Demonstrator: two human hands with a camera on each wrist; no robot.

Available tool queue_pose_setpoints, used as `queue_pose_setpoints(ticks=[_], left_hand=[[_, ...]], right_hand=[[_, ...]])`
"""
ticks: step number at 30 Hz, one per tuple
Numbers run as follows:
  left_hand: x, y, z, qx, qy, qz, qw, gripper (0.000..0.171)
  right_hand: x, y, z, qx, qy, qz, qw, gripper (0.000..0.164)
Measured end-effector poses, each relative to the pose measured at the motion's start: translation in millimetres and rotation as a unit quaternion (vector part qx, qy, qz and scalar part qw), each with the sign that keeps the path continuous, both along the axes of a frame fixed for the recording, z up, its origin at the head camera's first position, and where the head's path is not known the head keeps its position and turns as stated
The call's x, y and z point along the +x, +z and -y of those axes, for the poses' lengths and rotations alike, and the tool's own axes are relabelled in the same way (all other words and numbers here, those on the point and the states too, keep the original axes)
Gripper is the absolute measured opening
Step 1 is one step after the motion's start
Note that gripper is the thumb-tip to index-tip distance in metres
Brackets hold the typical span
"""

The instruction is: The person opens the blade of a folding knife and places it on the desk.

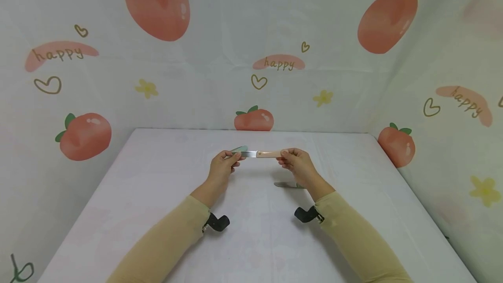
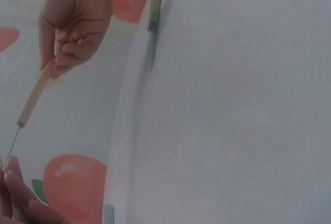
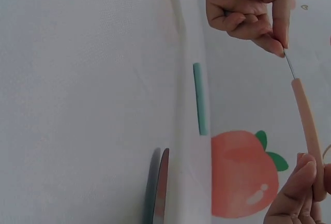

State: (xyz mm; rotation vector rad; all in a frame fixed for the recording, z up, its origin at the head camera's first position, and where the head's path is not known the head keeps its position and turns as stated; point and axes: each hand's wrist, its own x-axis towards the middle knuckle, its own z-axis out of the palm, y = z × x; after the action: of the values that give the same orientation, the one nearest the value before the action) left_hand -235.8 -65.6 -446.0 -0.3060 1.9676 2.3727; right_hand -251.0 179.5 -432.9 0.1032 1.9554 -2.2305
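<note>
A small knife [image 1: 269, 154] with a pinkish-tan handle is held level above the table between both hands. My left hand [image 1: 221, 170] pinches its blade near the tip, between thumb and fingers. At the other side my right hand [image 1: 300, 167] pinches the end of the handle [image 3: 307, 118]. Below the right wrist lies a second knife [image 1: 286, 184], its blade pointing left; the wrist hides most of its handle in the head view. The left wrist view shows this green handle [image 2: 154, 13]. Behind the left fingers, a pale green strip [image 3: 200, 100] lies on the table.
The table [image 1: 157, 178] has a white cover and meets a fruit-printed cloth backdrop [image 1: 220, 95] at the back and sides. A black wrist camera [image 1: 218, 222] hangs at the left sleeve, another black camera [image 1: 305, 215] at the right.
</note>
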Motion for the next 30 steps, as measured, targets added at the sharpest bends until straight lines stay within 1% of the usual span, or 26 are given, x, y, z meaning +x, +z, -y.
queue_pose_setpoints(ticks=[3, 7, 13, 16, 20, 25, 27, 30], left_hand=[[0.4, 2.2, 3, -0.008, -0.015, 0.006, 0.9998, 0.026], [0.7, 5.2, 9, -0.026, -0.038, 0.010, 0.9989, 0.020], [-0.1, 5.9, 20, -0.053, -0.088, 0.024, 0.9944, 0.018], [-1.1, 5.3, 25, -0.058, -0.111, 0.035, 0.9914, 0.018], [-2.5, 4.7, 32, -0.068, -0.136, 0.052, 0.9871, 0.017], [-3.2, 5.5, 40, -0.090, -0.173, 0.066, 0.9786, 0.014], [-3.5, 5.7, 41, -0.098, -0.188, 0.068, 0.9750, 0.013], [-4.8, 4.4, 42, -0.112, -0.202, 0.070, 0.9704, 0.014]], right_hand=[[-0.3, 1.4, -5, 0.029, 0.018, -0.010, 0.999, 0.022], [-0.6, 2.5, -10, 0.055, 0.046, -0.008, 0.997, 0.023], [-1.3, 1.8, -20, 0.098, 0.098, -0.014, 0.990, 0.022], [-1.6, 1.7, -24, 0.113, 0.123, -0.016, 0.986, 0.023], [-1.8, 2.5, -28, 0.133, 0.157, -0.014, 0.978, 0.025], [-3.1, 4.8, -32, 0.180, 0.194, -0.011, 0.964, 0.026], [-3.9, 6.1, -33, 0.199, 0.203, -0.009, 0.959, 0.026], [-6.2, 6.5, -35, 0.216, 0.216, -0.011, 0.952, 0.025]])
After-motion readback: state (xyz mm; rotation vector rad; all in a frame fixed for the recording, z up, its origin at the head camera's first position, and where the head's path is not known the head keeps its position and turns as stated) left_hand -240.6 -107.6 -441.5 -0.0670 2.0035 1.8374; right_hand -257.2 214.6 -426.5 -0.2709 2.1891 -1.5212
